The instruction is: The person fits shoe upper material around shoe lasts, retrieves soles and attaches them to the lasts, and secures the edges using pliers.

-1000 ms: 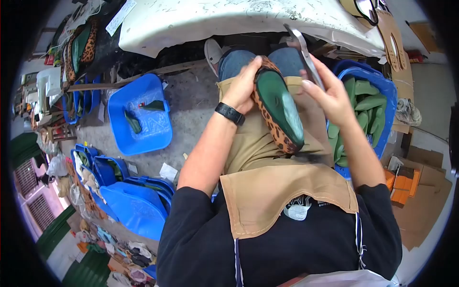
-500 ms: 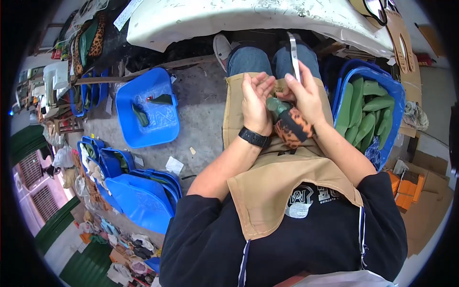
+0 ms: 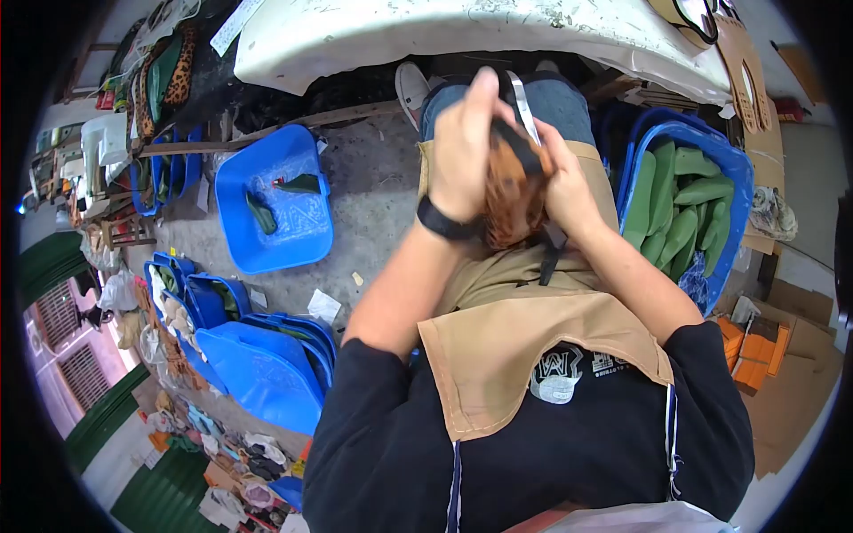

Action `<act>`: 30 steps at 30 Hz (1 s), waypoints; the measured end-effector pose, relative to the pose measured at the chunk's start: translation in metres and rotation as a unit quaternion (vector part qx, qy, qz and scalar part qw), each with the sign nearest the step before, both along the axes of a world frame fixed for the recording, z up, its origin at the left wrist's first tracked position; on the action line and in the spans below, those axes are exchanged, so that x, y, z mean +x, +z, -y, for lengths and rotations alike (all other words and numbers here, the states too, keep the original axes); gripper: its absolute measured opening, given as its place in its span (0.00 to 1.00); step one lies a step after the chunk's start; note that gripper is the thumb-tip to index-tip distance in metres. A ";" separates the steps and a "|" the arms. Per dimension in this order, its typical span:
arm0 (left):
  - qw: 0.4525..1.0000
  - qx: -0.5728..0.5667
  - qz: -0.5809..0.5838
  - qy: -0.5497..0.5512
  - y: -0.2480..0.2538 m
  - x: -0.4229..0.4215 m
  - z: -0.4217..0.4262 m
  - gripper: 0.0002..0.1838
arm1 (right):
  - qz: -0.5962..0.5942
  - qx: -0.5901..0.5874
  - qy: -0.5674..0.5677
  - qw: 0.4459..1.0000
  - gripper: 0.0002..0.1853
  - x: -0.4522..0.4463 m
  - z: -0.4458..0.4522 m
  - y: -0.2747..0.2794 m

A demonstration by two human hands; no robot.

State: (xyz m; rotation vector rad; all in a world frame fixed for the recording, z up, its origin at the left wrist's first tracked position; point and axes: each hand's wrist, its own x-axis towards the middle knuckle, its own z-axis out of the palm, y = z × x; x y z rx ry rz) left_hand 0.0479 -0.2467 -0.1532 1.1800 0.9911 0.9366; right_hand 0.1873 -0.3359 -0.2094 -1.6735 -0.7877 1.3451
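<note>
Above my lap, over the tan apron (image 3: pixel 542 333), is a leopard-print shoe upper (image 3: pixel 514 200), blurred by motion, with a black band across it. My left hand (image 3: pixel 466 151) is against its left side, smeared, so its grip cannot be made out. On the right side my right hand (image 3: pixel 567 182) has its fingers wrapped round a metal tool (image 3: pixel 522 108) and presses beside the shoe. The tool's shiny shaft points up and away from me. Black straps (image 3: pixel 551 253) hang below the shoe.
A white-covered bench (image 3: pixel 462 40) lies ahead. To the right stands a blue bin (image 3: pixel 740 178) of green shoe forms (image 3: pixel 680 209). On the left a blue tub (image 3: pixel 298 244) holds two green forms, with stacked blue tubs (image 3: pixel 258 373) nearer me. Orange boxes (image 3: pixel 760 355) are at the far right.
The shoe has turned over from its green sole side and now shows its leopard-print side. My left hand has moved up and left from its position half a second ago. The tool has tilted.
</note>
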 end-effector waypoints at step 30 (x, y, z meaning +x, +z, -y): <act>0.963 0.158 -0.090 -0.198 -0.067 -0.029 -0.066 0.26 | -0.068 0.012 0.116 0.991 0.16 0.009 0.007 0.065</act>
